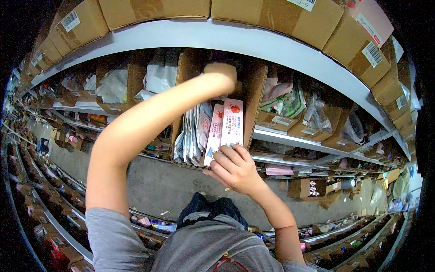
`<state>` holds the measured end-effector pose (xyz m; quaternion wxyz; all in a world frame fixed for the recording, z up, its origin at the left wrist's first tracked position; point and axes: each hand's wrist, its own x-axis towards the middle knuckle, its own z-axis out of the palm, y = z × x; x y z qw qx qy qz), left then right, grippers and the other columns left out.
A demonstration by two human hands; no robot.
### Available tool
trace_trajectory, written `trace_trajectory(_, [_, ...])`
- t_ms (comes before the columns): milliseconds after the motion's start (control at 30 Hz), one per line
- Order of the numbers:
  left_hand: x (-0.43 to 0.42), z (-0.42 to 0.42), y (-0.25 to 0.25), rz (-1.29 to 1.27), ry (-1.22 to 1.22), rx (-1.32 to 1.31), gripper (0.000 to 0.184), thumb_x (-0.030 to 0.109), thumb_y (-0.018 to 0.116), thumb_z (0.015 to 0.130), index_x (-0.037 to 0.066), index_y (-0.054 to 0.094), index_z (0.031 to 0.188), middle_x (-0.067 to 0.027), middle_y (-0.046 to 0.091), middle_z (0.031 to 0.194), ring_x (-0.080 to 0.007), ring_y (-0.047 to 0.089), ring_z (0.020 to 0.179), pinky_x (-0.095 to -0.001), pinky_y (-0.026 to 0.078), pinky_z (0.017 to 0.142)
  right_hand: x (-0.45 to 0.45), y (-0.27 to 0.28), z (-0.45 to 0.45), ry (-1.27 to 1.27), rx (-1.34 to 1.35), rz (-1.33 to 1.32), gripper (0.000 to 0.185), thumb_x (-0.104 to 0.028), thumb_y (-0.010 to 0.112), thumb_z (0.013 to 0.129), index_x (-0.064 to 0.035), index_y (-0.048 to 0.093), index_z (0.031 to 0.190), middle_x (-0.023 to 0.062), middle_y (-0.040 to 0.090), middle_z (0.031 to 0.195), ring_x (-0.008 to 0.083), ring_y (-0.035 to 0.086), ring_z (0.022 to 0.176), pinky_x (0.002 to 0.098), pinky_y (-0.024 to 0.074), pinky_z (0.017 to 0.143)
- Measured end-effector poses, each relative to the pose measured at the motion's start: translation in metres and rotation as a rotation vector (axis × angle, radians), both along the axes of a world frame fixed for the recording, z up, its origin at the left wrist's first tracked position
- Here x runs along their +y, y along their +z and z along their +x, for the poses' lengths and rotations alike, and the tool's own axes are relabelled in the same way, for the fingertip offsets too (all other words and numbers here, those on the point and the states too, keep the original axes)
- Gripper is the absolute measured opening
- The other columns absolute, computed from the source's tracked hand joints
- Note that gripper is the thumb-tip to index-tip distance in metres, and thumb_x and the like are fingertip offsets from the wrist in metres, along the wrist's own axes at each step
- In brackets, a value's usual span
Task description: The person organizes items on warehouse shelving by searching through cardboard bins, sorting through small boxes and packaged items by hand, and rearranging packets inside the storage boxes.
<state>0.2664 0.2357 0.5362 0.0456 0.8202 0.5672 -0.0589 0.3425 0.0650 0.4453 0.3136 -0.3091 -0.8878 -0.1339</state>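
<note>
Shelving (235, 37); right grip (233, 167) curled onto toothpaste boxes (233, 119); left grip (222, 75) blurred, can't tell.

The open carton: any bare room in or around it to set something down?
Grey floor lies mostly bare between shelf and dark trousers. The carton is crowded in front: packets left, pinkish boxes beside them; left hand obscures the rear.

The carton (259, 104) is brown. Inside it, the boxes (232, 120) are pale pink and white, with red motifs and dark lettering; the packets (194, 133) are whitish with blue marks. Above the carton, the beam (217, 34) is pale blue-grey; below it, the floor (156, 181) and shirt (213, 247) are grey.
</note>
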Motion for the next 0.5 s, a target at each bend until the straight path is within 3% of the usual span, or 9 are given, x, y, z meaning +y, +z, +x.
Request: trace_trajectory(500, [0.048, 0.028, -0.045, 0.100, -0.034, 0.017, 0.025, 0.023, 0.049, 0.071, 0.008, 0.058, 0.089, -0.0126, 0.056, 0.091, -0.0259, 0.053, 0.085, -0.0383, 0.043, 0.070, 0.001, -0.003, 0.001, 0.008, 0.058, 0.013, 0.027, -0.026, 0.061, 0.060, -0.0073, 0.052, 0.077, 0.0052, 0.052, 0.086, 0.0198, 0.049, 0.085, 0.0305, 0.0378, 0.070])
